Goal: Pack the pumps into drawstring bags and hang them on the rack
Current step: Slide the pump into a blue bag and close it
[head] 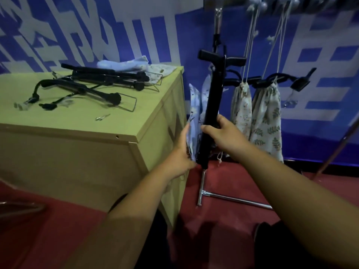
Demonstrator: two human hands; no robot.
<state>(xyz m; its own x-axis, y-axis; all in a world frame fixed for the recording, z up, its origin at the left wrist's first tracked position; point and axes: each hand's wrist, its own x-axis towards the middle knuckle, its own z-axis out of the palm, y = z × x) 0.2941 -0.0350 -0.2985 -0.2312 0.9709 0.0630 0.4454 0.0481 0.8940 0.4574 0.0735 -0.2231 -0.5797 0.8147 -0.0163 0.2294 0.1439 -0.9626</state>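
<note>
I hold a black hand pump (212, 98) upright, its T-handle at the top, beside the cabinet's right edge. My right hand (223, 135) grips the lower part of its barrel. My left hand (181, 152) holds a light blue patterned drawstring bag (195, 105) against the pump's left side, near its foot. Two filled leaf-print bags (266, 121) hang by their strings from the rack's top bar (272, 1), with black pump handles sticking out of them. More pumps (91, 84) and folded bags (124, 64) lie on the cabinet top.
A yellow-green wooden cabinet (81, 152) stands to the left, with small metal needles (102, 117) on it. The rack's chrome foot (229, 199) lies on the red floor. A blue and white banner covers the wall. A slanted rod (338, 144) leans at the right.
</note>
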